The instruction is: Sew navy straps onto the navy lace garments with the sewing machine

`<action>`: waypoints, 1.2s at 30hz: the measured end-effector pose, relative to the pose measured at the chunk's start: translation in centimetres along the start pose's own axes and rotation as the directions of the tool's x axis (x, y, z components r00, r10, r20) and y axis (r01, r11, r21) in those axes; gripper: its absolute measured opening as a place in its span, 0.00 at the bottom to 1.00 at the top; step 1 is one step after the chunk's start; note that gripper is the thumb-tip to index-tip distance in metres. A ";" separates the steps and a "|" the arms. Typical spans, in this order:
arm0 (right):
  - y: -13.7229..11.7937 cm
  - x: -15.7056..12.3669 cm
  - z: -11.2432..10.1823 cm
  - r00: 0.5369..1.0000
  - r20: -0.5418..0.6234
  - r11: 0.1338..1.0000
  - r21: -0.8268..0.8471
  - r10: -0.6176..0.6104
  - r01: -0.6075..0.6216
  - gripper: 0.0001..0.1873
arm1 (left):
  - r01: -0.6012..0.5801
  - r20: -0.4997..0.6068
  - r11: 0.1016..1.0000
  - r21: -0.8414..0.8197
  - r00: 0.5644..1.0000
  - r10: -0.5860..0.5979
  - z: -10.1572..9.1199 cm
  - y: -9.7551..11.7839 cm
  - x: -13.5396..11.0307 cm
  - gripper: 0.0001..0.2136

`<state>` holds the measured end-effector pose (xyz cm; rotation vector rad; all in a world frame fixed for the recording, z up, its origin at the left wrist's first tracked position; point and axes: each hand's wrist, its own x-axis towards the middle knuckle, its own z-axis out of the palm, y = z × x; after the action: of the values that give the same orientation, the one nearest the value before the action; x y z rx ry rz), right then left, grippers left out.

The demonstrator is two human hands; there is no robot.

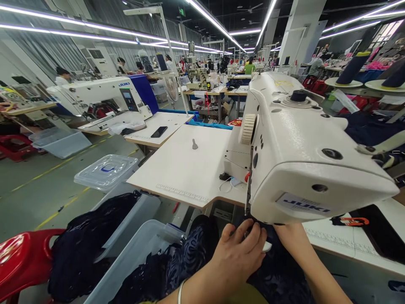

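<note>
A white Juki sewing machine stands on a pale table right in front of me. Dark navy lace fabric lies under the machine's head and spills toward my lap. My left hand rests on the fabric just below the machine's head, fingers curled and pressing down on the cloth. My right hand lies beside it on the same fabric, its fingers tucked under the machine's head and hidden. A bracelet shows on my left wrist.
Clear plastic bins hold more navy lace at lower left, beside a red stool. Orange-handled snips lie on the table at right. A phone sits on the neighbouring table. Other workers sit far behind.
</note>
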<state>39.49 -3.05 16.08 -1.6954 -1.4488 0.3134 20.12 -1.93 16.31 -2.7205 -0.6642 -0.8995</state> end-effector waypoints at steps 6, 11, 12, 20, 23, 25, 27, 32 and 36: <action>0.5 0.5 0.4 0.998 -0.048 0.999 -0.033 -0.040 0.039 0.14 | 0.031 -0.018 0.999 -0.008 0.999 -0.031 0.2 0.1 0.1 0.17; 0.4 0.5 0.4 0.997 -0.063 0.998 -0.042 -0.052 0.049 0.17 | 0.023 -0.007 0.999 -0.031 1.000 -0.024 0.1 0.1 0.2 0.17; 0.4 0.5 0.4 0.997 -0.062 0.998 -0.041 -0.053 0.050 0.17 | 0.026 -0.007 0.999 -0.031 1.000 -0.026 0.1 0.1 0.2 0.17; 0.0 0.9 0.2 0.999 -0.035 0.999 -0.022 -0.041 0.041 0.15 | 0.042 -0.024 0.999 -0.006 0.999 -0.042 0.6 0.3 -0.1 0.18; 0.2 0.0 -1.0 1.000 -0.006 1.000 -0.024 0.002 -0.002 0.15 | -0.005 -0.013 1.000 -0.020 1.000 0.005 0.1 -0.1 -0.1 0.15; 0.2 -1.0 -2.0 0.991 0.091 0.995 -0.006 0.102 -0.102 0.17 | -0.065 0.000 0.998 -0.024 0.998 0.065 -0.4 -0.5 -0.2 0.14; 0.1 -2.1 -2.9 0.955 0.225 0.976 0.052 0.194 -0.211 0.18 | -0.124 0.034 0.992 -0.030 0.992 0.125 -1.0 -0.9 -0.3 0.15; -0.5 -4.0 -3.4 0.923 0.314 0.964 0.069 0.223 -0.257 0.20 | -0.211 0.090 0.975 -0.068 0.972 0.217 -1.8 -1.5 -0.4 0.17; -0.7 -4.4 -2.5 0.944 0.245 0.971 0.034 0.220 -0.235 0.20 | -0.220 0.105 0.974 -0.057 0.969 0.225 -2.0 -1.6 -0.1 0.17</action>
<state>39.39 -8.18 16.64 -1.8252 -1.3961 0.7052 18.24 -1.23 17.92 -2.8291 -0.3495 -0.7231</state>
